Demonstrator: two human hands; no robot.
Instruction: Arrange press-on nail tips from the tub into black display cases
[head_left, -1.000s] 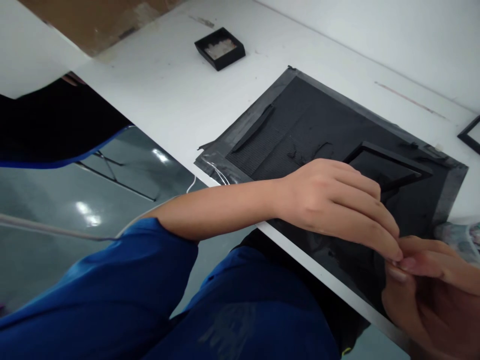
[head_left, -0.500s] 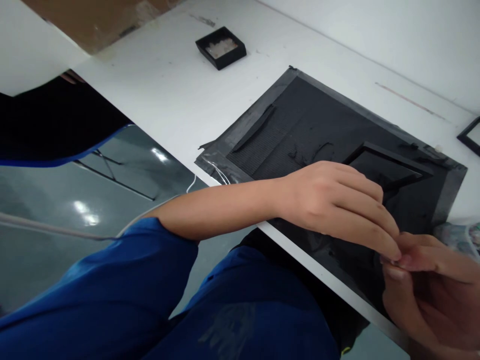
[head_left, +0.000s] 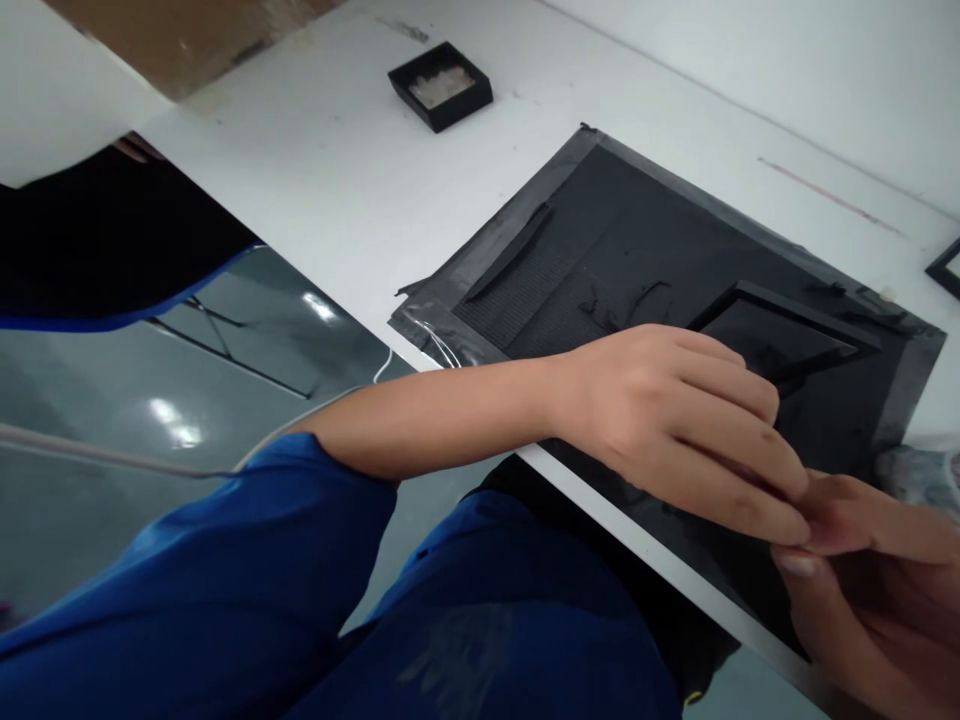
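Observation:
My left hand (head_left: 675, 430) reaches over the black mat (head_left: 660, 230) from the left, palm down, with its fingers bent and its fingertips pressed together. My right hand (head_left: 877, 570) comes in at the lower right edge. Its thumb and forefinger are pinched right against the left fingertips. Whatever lies between the two pinches is tiny and hidden by the fingers. Just beyond my left hand, a black rectangular frame (head_left: 814, 318) rests on the mat, partly covered by my knuckles.
A small black tray (head_left: 469, 97) holding clear pieces sits at the back of the white table (head_left: 315, 190). A patterned item (head_left: 911, 470) lies beside my right hand. Another dark frame (head_left: 946, 270) shows at the right edge. A cable (head_left: 112, 460) crosses at left; a chair (head_left: 97, 240) stands there.
Both hands have shifted slightly right, still fingertip to fingertip. A small glint at the right fingertips is no longer visible. The view has tilted a little.

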